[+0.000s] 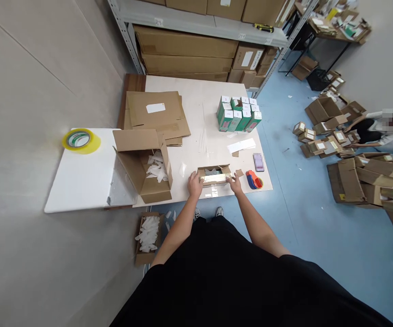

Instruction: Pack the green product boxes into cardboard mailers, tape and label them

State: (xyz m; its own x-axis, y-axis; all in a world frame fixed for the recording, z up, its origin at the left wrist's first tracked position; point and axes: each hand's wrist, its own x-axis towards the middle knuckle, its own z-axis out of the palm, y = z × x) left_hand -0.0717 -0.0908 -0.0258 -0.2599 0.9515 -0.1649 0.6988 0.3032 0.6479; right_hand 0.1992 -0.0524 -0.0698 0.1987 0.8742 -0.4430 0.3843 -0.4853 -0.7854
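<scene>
A small open cardboard box (214, 182) lies near the front edge of the table, with whitish, translucent packing inside. A shiny pale strip (216, 177), perhaps tape, runs along its near side. My left hand (195, 185) grips the box at its left end, fingers bent over the corner. At the opposite end my right hand (235, 184) holds it with thumb and fingers. Whether the fingers also pinch the strip is too small to tell. Just right of my right hand rests a red and blue tape dispenser (253, 180).
Left of my hands stands a larger open carton (145, 190) with white packing. Behind are flattened cardboard sheets (155, 109), green-and-white boxes (239, 119) and a metal shelf (199, 18). A yellow tape roll (94, 143) lies far left. A person (370, 129) works among cartons at right.
</scene>
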